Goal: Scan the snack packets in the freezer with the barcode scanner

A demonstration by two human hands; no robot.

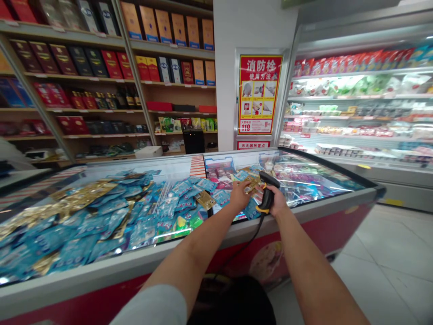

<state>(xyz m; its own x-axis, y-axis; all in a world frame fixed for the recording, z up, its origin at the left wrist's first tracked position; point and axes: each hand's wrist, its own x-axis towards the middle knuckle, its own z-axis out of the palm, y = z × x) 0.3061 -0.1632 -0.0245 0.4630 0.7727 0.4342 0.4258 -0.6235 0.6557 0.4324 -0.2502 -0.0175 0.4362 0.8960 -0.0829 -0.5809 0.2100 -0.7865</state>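
Note:
My right hand (279, 203) is wrapped round the handle of a black and yellow barcode scanner (268, 199), whose head points left and whose cable hangs down over the freezer front. Just left of it, my left hand (239, 197) grips a gold foil packet (253, 184) by its near side; the fingertips are partly hidden. Both hands are over the open part of a chest freezer (101, 270). Below and beside them lie blue packets (221, 197) and another gold packet (204, 199).
Blue and gold packets (111, 216) heap up in the freezer's left side. A glass lid (318, 174) covers its right part. Shelves of boxed bottles (171, 27) stand behind, with a red fire-hydrant sign (260, 95) on the wall. At right is a lit refrigerated display (358, 117).

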